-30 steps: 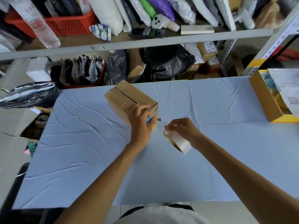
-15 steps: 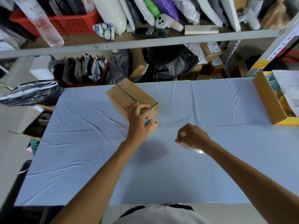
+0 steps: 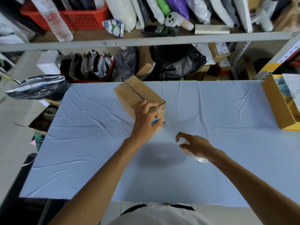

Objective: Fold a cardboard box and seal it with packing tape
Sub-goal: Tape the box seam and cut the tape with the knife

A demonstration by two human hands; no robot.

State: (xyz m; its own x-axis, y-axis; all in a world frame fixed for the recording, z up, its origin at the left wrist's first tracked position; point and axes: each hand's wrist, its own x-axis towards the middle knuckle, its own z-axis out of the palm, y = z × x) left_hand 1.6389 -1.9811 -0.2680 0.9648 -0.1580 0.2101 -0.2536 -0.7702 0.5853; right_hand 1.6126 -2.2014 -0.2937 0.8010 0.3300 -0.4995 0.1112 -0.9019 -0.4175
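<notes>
Head view: the cardboard box (image 3: 136,93) stands with flaps closed near the tabletop's (image 3: 97,159) far edge. The left hand (image 3: 145,122) lays curled fingers on the box's near corner while pinching a small blue cutter (image 3: 155,121). The right hand (image 3: 194,147), fingers loose and spread, grips nothing and hangs over the clear tape roll (image 3: 200,159) lying mid-tabletop. I can't tell whether they touch.

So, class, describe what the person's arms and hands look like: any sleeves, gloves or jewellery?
The left forearm and right forearm are bare to the frame edge; no sleeves show. The left hand and right hand wear no gloves, and no ring, watch or bracelet is visible. A white top shows at the bottom.
</notes>
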